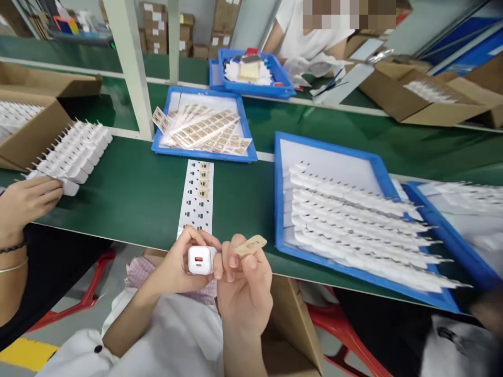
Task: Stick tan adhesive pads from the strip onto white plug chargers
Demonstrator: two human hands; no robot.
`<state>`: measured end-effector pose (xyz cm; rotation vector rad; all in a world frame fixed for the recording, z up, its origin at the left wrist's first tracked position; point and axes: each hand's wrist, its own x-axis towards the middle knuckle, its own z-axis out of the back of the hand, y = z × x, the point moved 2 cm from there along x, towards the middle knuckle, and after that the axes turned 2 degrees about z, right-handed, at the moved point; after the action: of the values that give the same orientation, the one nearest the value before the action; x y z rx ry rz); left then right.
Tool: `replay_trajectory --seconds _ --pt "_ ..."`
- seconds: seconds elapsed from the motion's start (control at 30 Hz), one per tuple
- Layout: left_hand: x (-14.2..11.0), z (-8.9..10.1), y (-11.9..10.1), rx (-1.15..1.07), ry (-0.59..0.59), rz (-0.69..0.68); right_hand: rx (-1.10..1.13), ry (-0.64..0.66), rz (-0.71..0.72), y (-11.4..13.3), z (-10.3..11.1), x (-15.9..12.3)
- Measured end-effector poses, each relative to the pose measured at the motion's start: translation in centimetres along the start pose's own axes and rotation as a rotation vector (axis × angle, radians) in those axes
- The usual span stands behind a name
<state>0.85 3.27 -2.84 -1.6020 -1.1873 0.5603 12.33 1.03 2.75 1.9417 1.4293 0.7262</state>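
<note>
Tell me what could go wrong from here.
The right hand pinches the sticker, which might crease or cling to the skin. The left hand holds the charger by what looks like the table's near edge; a slip could drop it. That hand might also nudge the sheet just beyond it.

White USB charger (pixel 203 266) in your left grip (pixel 176 269), beige label (pixel 248 246) in your right grip (pixel 247 288).
The charger's red port (pixel 199 259) faces you. Ahead on the green tabletop (pixel 133 199) lie a printed sheet (pixel 194 201) and, beyond it, a blue label tray (pixel 204 155); a blue charger tray (pixel 279 199) sits to your right.
</note>
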Motion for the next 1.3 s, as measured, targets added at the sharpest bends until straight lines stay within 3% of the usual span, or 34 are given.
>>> replay_trajectory --seconds 0.13,0.23,0.33,0.53,0.73,0.9,1.03,1.3 --pt "-0.6 -0.6 0.2 0.013 0.009 -0.017 -0.048 -0.119 0.09 -0.5 0.1 -0.5" --pt "-1.1 -1.4 0.4 0.109 0.11 -0.006 -0.072 -0.234 0.231 -0.1 0.3 -0.2" --pt "-1.4 -2.0 0.8 0.197 0.175 -0.044 -0.11 -0.266 0.31 0.4 0.4 0.9" --pt "-1.0 -2.1 1.3 0.183 -0.029 -0.212 -0.263 -0.268 0.496 0.0 0.0 3.0" --pt "-0.6 -1.8 0.0 0.285 -0.097 -0.228 -0.374 -0.15 0.215 0.4 -0.2 0.3" --pt "-0.4 -1.2 -0.7 0.341 -0.053 -0.169 -0.372 -0.026 0.022 1.4 0.6 -2.0" --pt "-0.5 -1.4 -1.8 0.464 0.011 -0.224 -0.36 0.017 -0.038 1.4 1.0 -2.7" --pt "-0.5 -1.5 -3.1 0.48 0.095 -0.368 -0.395 0.066 -0.101 1.0 1.7 -3.9"
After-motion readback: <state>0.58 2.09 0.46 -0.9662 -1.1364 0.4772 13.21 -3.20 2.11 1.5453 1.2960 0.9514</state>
